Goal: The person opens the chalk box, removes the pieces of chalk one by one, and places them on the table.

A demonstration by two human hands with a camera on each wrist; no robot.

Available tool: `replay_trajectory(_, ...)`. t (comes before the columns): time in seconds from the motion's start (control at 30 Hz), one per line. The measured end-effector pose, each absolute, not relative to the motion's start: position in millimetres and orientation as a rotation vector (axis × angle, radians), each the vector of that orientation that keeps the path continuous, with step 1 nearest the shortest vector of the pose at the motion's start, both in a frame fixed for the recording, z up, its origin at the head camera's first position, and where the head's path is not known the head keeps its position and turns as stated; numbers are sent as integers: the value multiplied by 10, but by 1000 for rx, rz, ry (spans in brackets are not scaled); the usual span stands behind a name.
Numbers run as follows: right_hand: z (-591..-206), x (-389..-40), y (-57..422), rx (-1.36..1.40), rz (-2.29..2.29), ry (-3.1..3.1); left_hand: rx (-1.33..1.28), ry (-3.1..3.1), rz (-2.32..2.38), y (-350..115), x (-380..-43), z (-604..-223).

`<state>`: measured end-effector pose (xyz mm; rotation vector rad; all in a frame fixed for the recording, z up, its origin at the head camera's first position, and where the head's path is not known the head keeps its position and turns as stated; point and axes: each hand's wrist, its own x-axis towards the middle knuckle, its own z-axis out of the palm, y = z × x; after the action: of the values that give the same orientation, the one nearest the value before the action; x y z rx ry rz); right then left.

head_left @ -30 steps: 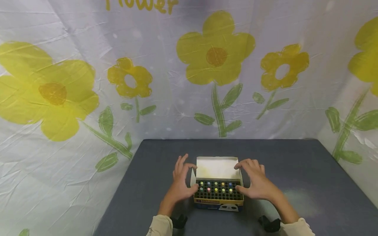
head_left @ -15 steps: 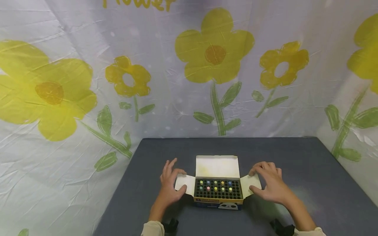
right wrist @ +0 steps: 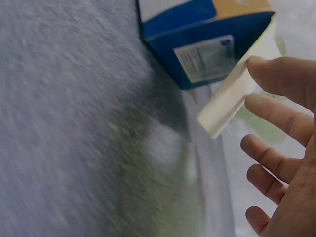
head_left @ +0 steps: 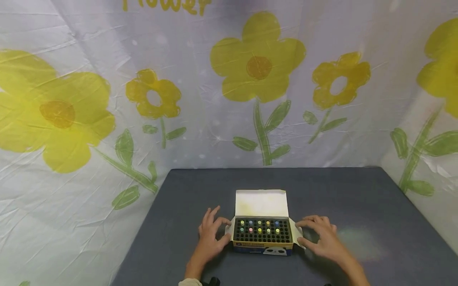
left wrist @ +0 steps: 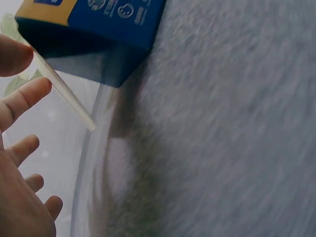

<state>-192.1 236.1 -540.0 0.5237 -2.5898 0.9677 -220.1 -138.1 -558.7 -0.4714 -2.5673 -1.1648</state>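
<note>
A blue and yellow cardboard box [head_left: 250,248] with a panda picture stands in mid-table, its white lid [head_left: 261,202] raised at the back. Inside, a black holder full of holes bears several small sticks [head_left: 259,230] with coloured ends. My left hand [head_left: 210,238] touches the left side flap [left wrist: 71,101] with thumb and index finger; the other fingers stay spread. On the opposite side, my right hand [head_left: 323,238] has thumb and index fingertip against the right side flap [right wrist: 227,103]. Both flaps slope outward and down from the box's top edge.
The box and hands are over a dark grey table [head_left: 193,190]. Behind it and at both sides hangs a white cloth [head_left: 200,131] printed with yellow flowers. A black strap piece [head_left: 214,281] shows below the left wrist.
Both hands first moved apart from the box, swinging the side flaps from upright to spread out. Since then the hands have come lower and nearer, and the flaps tilt further down.
</note>
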Motion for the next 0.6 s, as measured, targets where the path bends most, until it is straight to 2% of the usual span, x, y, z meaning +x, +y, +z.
replay_trajectory(0.6,-5545,-1921,2150,523,1051,-2525,-377,-2561,-1330,-1247,-2146,-5699)
